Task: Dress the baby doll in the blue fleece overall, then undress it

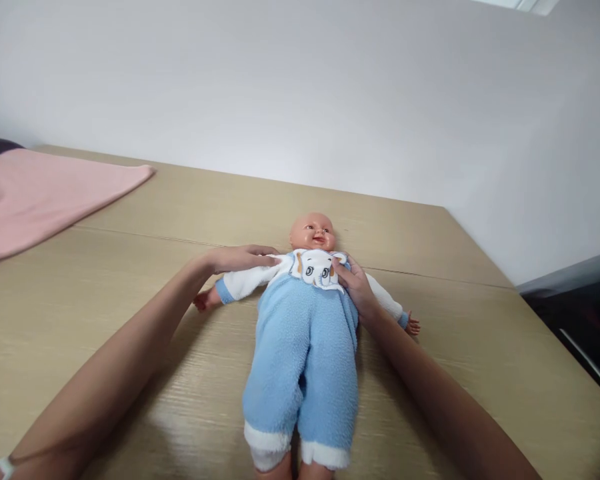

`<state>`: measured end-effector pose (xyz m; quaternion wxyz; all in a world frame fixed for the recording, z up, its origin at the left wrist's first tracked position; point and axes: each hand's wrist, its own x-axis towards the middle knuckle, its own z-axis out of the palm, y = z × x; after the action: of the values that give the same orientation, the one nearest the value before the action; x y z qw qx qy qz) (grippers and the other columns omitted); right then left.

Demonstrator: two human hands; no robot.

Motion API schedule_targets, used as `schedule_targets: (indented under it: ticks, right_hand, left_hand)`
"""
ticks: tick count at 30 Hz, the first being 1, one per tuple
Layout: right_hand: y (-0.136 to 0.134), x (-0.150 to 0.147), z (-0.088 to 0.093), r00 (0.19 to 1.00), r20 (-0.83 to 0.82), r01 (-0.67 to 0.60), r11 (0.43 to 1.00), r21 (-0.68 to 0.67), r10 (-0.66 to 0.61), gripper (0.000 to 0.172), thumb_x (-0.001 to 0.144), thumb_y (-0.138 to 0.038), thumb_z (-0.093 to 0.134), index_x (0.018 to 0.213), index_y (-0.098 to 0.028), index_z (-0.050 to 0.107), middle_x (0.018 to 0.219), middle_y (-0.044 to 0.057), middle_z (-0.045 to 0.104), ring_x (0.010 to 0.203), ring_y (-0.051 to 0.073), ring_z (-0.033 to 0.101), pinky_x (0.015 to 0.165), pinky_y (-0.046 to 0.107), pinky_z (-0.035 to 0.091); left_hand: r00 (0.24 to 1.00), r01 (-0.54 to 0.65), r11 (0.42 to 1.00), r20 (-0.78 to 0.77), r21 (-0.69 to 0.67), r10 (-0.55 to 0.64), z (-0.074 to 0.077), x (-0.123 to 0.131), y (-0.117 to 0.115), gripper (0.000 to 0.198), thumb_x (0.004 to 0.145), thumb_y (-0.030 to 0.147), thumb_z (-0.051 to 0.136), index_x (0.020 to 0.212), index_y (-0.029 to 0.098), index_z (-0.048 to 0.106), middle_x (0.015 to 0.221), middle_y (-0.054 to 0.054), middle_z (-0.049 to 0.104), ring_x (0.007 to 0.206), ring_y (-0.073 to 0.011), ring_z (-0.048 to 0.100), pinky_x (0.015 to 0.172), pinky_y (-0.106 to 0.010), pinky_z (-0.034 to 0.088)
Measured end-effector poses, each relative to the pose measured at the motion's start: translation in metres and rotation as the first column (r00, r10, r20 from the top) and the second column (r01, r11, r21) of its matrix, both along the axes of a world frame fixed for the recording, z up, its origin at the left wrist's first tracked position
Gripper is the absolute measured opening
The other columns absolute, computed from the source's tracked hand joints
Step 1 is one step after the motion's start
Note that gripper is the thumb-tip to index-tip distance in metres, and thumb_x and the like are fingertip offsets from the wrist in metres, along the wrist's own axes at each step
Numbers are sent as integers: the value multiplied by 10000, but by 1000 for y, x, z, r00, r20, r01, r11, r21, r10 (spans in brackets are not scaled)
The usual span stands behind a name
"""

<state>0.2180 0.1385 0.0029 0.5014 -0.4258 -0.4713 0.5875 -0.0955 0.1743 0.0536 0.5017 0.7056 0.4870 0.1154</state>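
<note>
A baby doll (313, 233) lies on its back on the wooden table, head toward the wall and arms spread. Its fuzzy outfit (305, 333) has blue trousers, white sleeves and an elephant-face bib (316, 270) on the chest. My left hand (243, 257) reaches over the sleeve at the left of the picture, thumb and fingertips closed on the white cloth by the shoulder. On the other side, my right hand (356, 285) grips the outfit at the chest, its thumb on the bib's edge and its other fingers partly hidden along the doll's side.
A pink cloth (55, 193) is spread over the table's left end, with something dark behind it. The table (480, 360) meets a pale wall (300, 100) at the back. Beyond the right edge stands a dark object (580, 320).
</note>
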Motion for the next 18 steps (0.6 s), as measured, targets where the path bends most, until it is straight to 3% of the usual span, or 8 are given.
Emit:
schedule_targets:
  ticks: [6,13,18]
  right_hand:
    - [-3,0,6,1000,13,-12,1000,-11,12,523,776,-629,945,947,-272,604,673,-81,354,596,126,215,529,297,173]
    - [-3,-1,6,1000,7,-25,1000,-15,25,519,784,-629,942,1012,-273,641,680,-83,341,600,128,209,528,294,164]
    - [-1,1,6,998,33,-57,998,-15,57,536,778,-636,941,1042,-273,647,676,-93,372,574,112,211,514,275,168]
  left_hand:
    - [999,11,1000,32,1,-11,-3,3,1,753,903,754,723,1486,277,735,1627,-75,679,1455,-377,618,1160,-345,514]
    - [992,72,997,-99,-8,-73,5,-5,-2,822,946,844,645,1588,331,652,1676,-64,635,1528,-382,572,1239,-381,446]
    - [991,79,997,-110,13,-77,7,-3,-3,852,886,841,703,1562,324,657,1573,-76,719,1440,-387,632,1200,-400,470]
